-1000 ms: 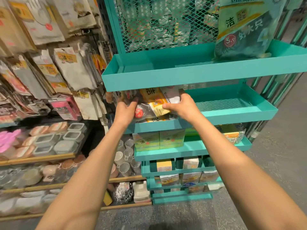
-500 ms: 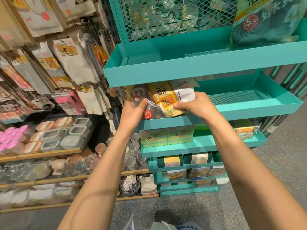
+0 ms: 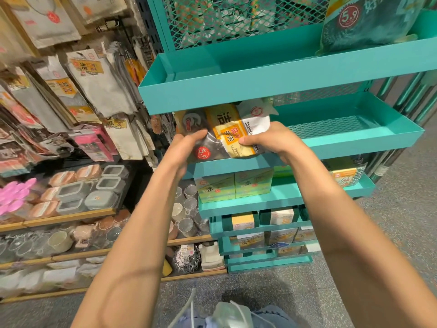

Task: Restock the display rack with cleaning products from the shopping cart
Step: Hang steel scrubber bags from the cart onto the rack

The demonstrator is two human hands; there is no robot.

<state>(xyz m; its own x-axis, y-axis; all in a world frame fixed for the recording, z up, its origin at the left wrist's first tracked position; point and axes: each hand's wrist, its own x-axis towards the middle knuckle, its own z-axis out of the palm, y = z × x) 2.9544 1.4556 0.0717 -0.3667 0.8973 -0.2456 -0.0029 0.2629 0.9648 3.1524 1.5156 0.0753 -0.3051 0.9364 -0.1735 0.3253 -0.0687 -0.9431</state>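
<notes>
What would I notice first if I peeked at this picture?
Probably the big teal display rack filling the middle and right. At its second shelf, the left hand and right hand hold a yellow and clear scourer packet with a red 5.9 sticker. A bigger teal packet stands on the top shelf at the right.

Glossy plastic scourer pack (image 3: 227,136); matt painted metal rack (image 3: 260,76), mesh back.

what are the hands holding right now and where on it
Both hands hold the scourer packet: left hand on its left edge, right hand on its lower right edge.
</notes>
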